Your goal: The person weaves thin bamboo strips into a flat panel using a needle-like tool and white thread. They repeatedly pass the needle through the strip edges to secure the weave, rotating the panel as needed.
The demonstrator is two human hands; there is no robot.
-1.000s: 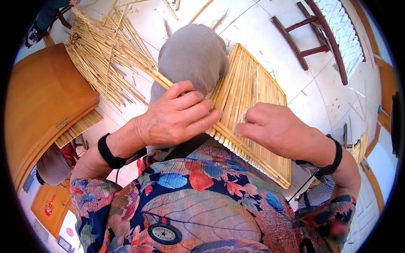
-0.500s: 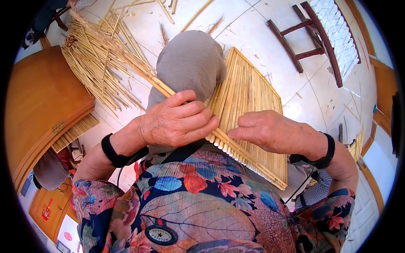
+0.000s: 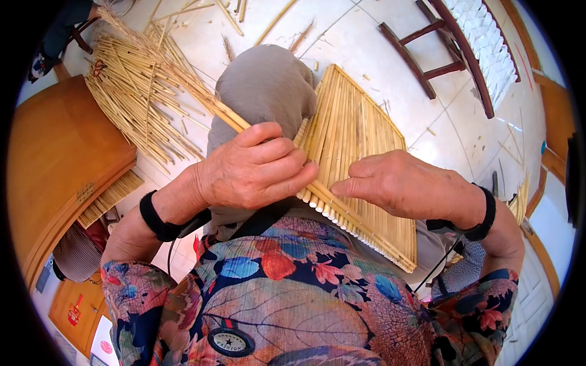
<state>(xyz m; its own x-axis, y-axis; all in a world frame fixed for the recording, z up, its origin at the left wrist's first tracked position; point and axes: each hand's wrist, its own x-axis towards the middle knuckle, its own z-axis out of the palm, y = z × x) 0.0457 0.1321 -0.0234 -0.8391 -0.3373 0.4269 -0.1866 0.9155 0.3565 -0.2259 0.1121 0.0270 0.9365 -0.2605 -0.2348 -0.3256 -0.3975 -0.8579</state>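
A flat mat of straw-coloured plant stalks (image 3: 360, 134), bound side by side, lies slanting across my lap. Its cut white ends show along the edge near my body. My left hand (image 3: 256, 168) is closed around a few long stalks (image 3: 227, 114), which run along that edge and reach up left over my knee to feathery tips. Over the mat, just right of these stalks, my right hand (image 3: 390, 183) is closed with thumb and finger pinched together. Whatever lies in that pinch is too small or hidden to name.
A big heap of loose stalks (image 3: 131, 97) covers the tiled floor at the upper left, beside a brown wooden cabinet (image 3: 67, 158). At the upper right lies a dark wooden stool frame (image 3: 455, 67) with white woven strips. Stray stalks and bits are scattered over the tiles.
My right hand has shifted slightly up, its forearm a little outward. My left hand keeps its grip on the stalks. The whole view has moved slightly.
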